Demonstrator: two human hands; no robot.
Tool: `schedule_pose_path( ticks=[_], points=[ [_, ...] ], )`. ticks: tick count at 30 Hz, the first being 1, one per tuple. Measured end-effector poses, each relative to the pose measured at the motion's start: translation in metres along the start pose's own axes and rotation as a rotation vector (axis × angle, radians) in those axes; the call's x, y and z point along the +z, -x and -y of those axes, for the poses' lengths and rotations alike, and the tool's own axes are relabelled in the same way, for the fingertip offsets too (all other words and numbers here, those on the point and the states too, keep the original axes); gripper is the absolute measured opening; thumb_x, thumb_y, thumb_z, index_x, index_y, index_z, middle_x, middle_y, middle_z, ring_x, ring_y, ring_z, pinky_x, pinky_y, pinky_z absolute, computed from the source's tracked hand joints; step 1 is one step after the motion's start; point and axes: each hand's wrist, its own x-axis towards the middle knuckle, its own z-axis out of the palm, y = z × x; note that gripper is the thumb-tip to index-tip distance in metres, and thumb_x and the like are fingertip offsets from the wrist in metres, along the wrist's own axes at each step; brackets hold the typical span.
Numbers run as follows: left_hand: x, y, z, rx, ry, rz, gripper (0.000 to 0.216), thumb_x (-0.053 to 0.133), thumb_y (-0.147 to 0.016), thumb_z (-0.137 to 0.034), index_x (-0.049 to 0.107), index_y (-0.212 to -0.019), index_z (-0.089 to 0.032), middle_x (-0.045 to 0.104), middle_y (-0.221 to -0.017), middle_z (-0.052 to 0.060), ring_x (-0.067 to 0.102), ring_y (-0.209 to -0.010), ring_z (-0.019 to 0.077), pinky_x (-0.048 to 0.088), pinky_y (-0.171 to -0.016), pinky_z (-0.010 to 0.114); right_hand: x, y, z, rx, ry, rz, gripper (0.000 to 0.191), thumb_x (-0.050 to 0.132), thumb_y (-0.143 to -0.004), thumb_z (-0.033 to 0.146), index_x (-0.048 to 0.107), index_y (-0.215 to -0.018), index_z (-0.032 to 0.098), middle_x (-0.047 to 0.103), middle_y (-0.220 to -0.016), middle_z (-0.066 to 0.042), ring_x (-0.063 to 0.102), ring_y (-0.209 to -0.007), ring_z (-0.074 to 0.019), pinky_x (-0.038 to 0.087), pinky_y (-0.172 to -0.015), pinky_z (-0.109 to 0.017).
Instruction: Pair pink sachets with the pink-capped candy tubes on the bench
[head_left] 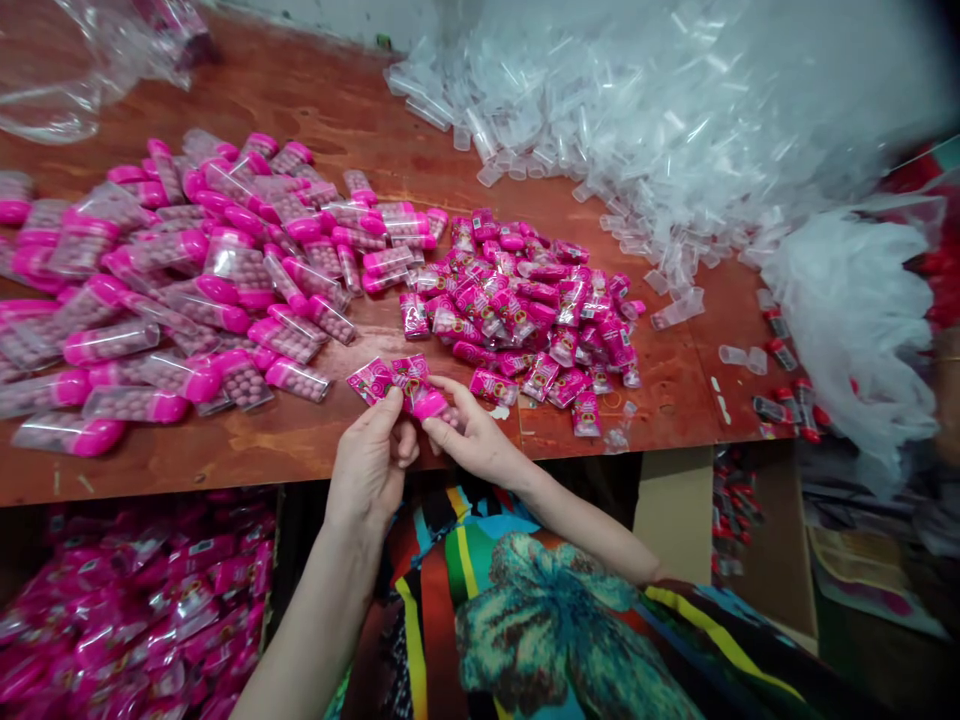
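Over the table's front edge, my left hand (373, 450) pinches a pink printed plastic wrapper (373, 379) between thumb and fingers. My right hand (476, 437) is closed on a small clear candy tube with a pink cap (430, 403), its pink balls showing near the fingertips. The tube's cap touches the wrapper; whether it is inside the wrapper I cannot tell. Just beyond my right hand lies a heap of pink wrapped candy tubes (517, 300). To the left spreads a pile of unwrapped pink-capped tubes (217, 250) filled with pink balls.
Clear empty tubes (600, 130) are heaped at the back right of the wooden table (322, 80). A white plastic bag (855, 320) and red-capped tubes (806, 410) lie at the right. Below left is a box of pink packets (150, 610); below right, a cardboard box (675, 520).
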Motion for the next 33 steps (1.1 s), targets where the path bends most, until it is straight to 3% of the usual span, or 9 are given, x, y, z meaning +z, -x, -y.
schedule_pose_path(
  ticks=[4,8,12,19,26,30,33],
  points=[
    [0.0,0.003,0.0,-0.009,-0.037,0.027,0.057,0.114,-0.081,-0.058,0.071,-0.076,-0.021,0.053,-0.049,-0.004,0.041,-0.043,0.0095,0.031,-0.045,0.023,-0.002,0.0,0.001,-0.022,-0.019,-0.029,0.069,0.085,-0.111,0.061,0.055,-0.164,0.028,0.066,-0.091,0.006,0.062,-0.075,-0.0175,0.05,-0.071,-0.032],
    [-0.001,0.005,0.0,-0.059,-0.015,0.015,0.057,0.115,-0.079,-0.054,0.069,-0.074,-0.021,0.049,-0.048,-0.006,0.039,-0.042,0.0084,0.03,-0.044,0.023,-0.005,0.002,0.007,-0.091,0.061,-0.046,0.059,0.088,-0.11,0.056,0.063,-0.155,0.029,0.068,-0.094,0.006,0.063,-0.078,-0.0166,0.052,-0.076,-0.033],
    [-0.002,0.004,0.003,-0.076,-0.004,-0.007,0.053,0.111,-0.083,-0.052,0.068,-0.074,-0.022,0.051,-0.048,-0.004,0.037,-0.039,0.0083,0.028,-0.043,0.025,-0.006,0.003,0.013,-0.033,-0.018,-0.001,0.065,0.087,-0.109,0.07,0.059,-0.15,0.029,0.067,-0.083,0.008,0.062,-0.07,-0.0159,0.046,-0.066,-0.03],
    [-0.007,-0.001,0.0,-0.011,-0.021,-0.016,0.06,0.115,-0.078,-0.053,0.063,-0.073,-0.026,0.042,-0.047,-0.008,0.035,-0.041,0.0089,0.027,-0.043,0.027,-0.012,0.005,0.02,0.124,-0.278,0.082,0.088,0.092,-0.098,0.087,0.054,-0.154,0.03,0.067,-0.071,0.013,0.029,-0.046,-0.0087,0.021,-0.047,-0.024],
    [-0.007,-0.001,0.003,0.012,0.023,-0.067,0.059,0.115,-0.082,-0.055,0.064,-0.076,-0.026,0.044,-0.052,-0.008,0.034,-0.041,0.0085,0.022,-0.043,0.03,-0.01,0.01,0.016,0.063,-0.113,0.039,0.087,0.088,-0.105,0.081,0.053,-0.162,0.027,0.068,-0.074,0.01,0.057,-0.059,-0.0152,0.033,-0.058,-0.028],
    [-0.005,-0.001,0.007,-0.007,0.02,-0.078,0.061,0.115,-0.082,-0.056,0.063,-0.074,-0.025,0.043,-0.049,-0.008,0.035,-0.04,0.0083,0.023,-0.043,0.029,-0.004,0.01,0.012,0.026,-0.088,-0.001,0.086,0.086,-0.107,0.08,0.052,-0.165,0.027,0.066,-0.076,0.01,0.061,-0.064,-0.0173,0.039,-0.062,-0.031],
    [-0.005,-0.001,0.009,-0.021,0.002,-0.078,0.068,0.114,-0.083,-0.063,0.058,-0.072,-0.026,0.042,-0.047,-0.008,0.037,-0.04,0.0092,0.027,-0.042,0.028,-0.001,0.009,0.005,-0.021,-0.039,-0.038,0.079,0.088,-0.107,0.07,0.053,-0.164,0.028,0.067,-0.083,0.009,0.064,-0.07,-0.0179,0.046,-0.068,-0.033]
  ],
)
